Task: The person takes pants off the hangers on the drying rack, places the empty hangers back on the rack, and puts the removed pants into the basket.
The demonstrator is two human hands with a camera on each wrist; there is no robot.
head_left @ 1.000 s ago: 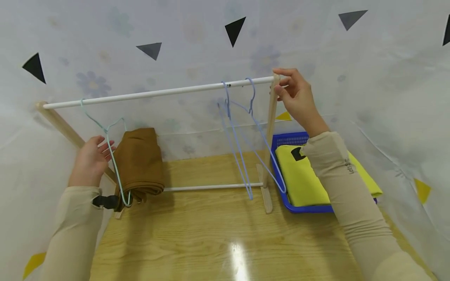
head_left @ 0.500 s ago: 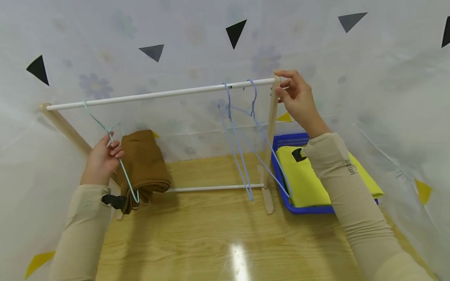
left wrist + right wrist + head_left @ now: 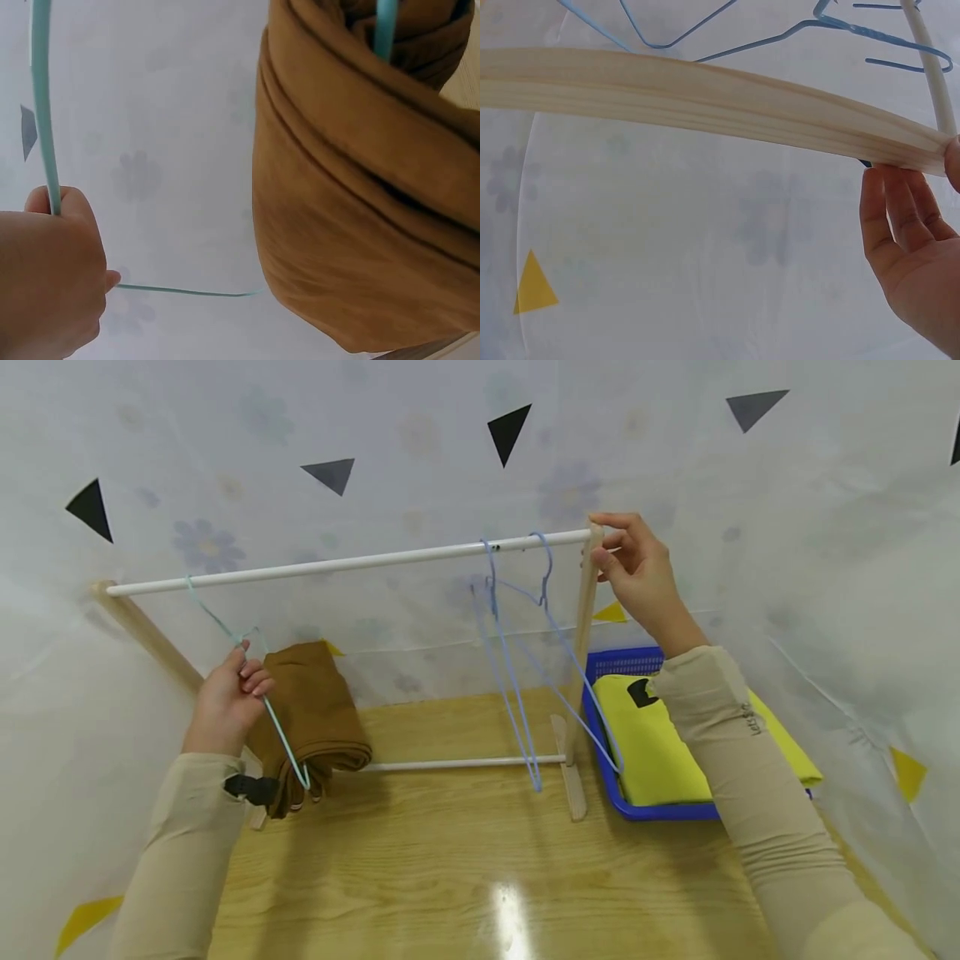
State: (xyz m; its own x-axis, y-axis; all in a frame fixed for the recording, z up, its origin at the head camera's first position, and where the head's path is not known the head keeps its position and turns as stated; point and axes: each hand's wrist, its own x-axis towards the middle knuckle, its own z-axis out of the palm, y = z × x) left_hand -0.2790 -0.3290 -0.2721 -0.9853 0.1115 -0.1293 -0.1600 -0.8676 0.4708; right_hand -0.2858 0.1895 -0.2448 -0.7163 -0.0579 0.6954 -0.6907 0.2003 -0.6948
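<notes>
My left hand (image 3: 227, 703) grips the side wire of a mint-green hanger (image 3: 283, 737), just below its neck. That hanger hooks over the white rail (image 3: 337, 562) near the left end. Folded brown cloth (image 3: 313, 700) drapes over the hanger's lower bar; in the left wrist view the green wire enters its folds. At the rail's other end my right hand (image 3: 639, 575) holds the top of the wooden upright (image 3: 585, 639), fingers on one side and thumb on another. The right wrist view shows the fingertips (image 3: 874, 180) touching the wood.
Two blue hangers (image 3: 512, 681) (image 3: 570, 672) hang bare close to the right upright. Beyond that post a blue basket (image 3: 663, 812) holds folded yellow cloth (image 3: 660, 752). A lower white bar (image 3: 465, 764) joins the rack's feet, which stand on the wooden table (image 3: 405, 868).
The left hand, loosely open beside the mint-green hanger a second ago, has closed around its side wire. Hanger and brown cloth have shifted slightly right. The right hand keeps its hold on the post.
</notes>
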